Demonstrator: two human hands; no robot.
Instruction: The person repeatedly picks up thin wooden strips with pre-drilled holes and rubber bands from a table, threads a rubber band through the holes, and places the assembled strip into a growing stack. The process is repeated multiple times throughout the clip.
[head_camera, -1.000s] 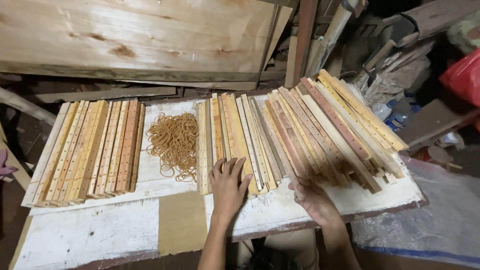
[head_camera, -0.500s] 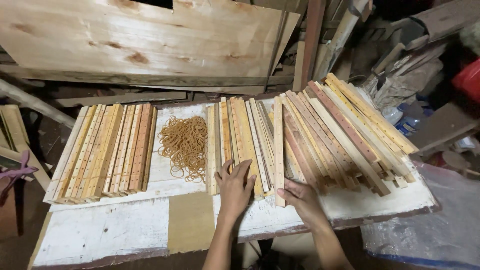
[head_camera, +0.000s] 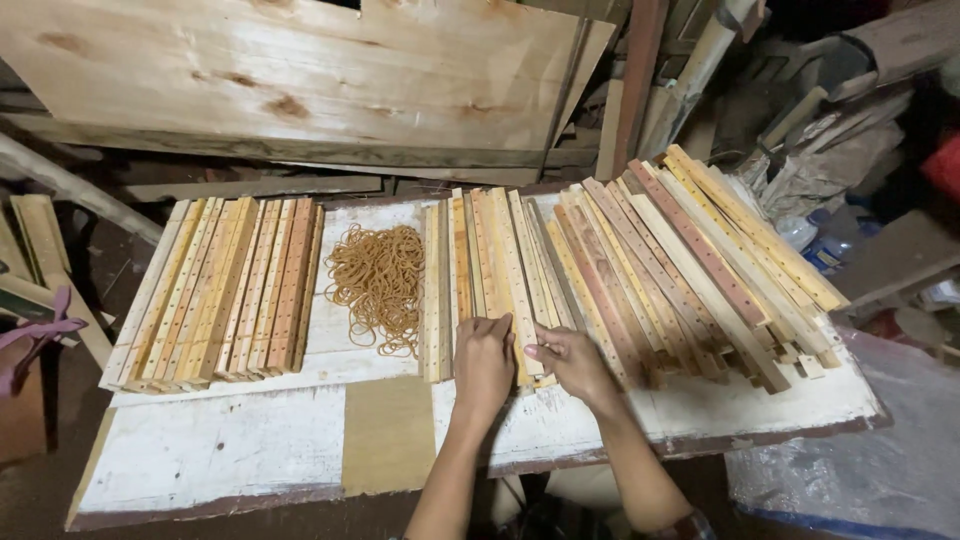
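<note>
- Since the earlier frame both hands have drawn together at the near ends of the middle slats; before, they lay apart and flatter.
- Left hand (head_camera: 483, 362): fingers curled over the ends of the perforated wooden slats (head_camera: 500, 270), grip partly closed on them.
- Right hand (head_camera: 572, 360): fingertips pinch what looks like a single slat end; exact hold unclear.
- Slats lie fanned across the middle and right of the white tabletop (head_camera: 210, 455).
- Rubber bands (head_camera: 378, 282) piled just left of them.
- Separate neat slat stack (head_camera: 225, 290) at far left.
- Large plywood sheet (head_camera: 300, 75) leans behind.
</note>
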